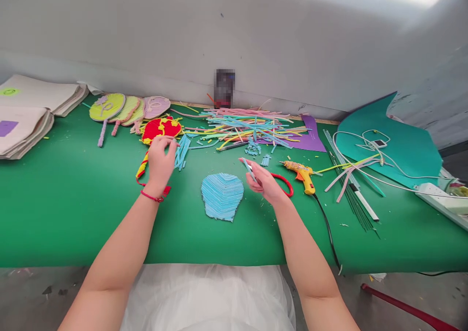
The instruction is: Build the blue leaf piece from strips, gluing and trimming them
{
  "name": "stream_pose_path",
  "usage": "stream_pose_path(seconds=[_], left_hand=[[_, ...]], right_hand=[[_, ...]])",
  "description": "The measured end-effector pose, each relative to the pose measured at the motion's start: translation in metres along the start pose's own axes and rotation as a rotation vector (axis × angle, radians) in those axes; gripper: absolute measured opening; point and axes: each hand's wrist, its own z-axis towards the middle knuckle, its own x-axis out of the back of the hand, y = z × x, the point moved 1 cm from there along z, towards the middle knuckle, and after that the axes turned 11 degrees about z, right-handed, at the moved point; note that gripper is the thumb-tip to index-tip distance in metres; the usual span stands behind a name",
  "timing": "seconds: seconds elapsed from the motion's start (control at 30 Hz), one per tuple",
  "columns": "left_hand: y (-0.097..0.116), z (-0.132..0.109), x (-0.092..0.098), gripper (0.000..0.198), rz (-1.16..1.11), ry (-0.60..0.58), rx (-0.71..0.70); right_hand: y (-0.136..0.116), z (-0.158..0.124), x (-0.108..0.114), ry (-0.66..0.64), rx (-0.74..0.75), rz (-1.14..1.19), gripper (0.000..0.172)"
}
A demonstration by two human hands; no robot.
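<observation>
Now the right hand (266,184) is pinching a bluish strip (249,169), risking slips if loose; left hand (161,163): grip unclear.

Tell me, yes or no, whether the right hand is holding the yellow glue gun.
No, the yellow glue gun lies on the green table, apart from the right hand.

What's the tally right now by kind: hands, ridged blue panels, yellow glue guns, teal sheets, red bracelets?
Hands: 2 (left hand, right hand)
Ridged blue panel: 1
Yellow glue gun: 1
Teal sheet: 1
Red bracelet: 1
Total: 6
</observation>
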Motion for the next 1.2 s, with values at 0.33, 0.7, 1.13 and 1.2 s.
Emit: stream_pose_path(seconds=[0.33, 0.7, 1.13, 1.2], left_hand=[[-0.007, -0.01, -0.007, 0.023, 0.517, -0.094, -0.12], [0.035, -0.049, -0.024, 0.018, 0.266, -0.606, -0.374], [0.028, -0.055, -0.037, 0.017, -0.042, -0.847, -0.143], [0.028, -0.055, -0.038, 0.019, -0.16, -0.92, -0.079]], right_hand=[[0.018, 0.011, 0.021, 0.484, 0.138, -0.757, 0.027], [0.02, 0.011, 0.011, 0.362, 0.138, -0.912, 0.029], [0.025, 0.014, 0.011, 0.186, 0.073, -0.839, 0.029], [0.024, 0.012, 0.011, 0.128, 0.043, -0.796, 0.031]])
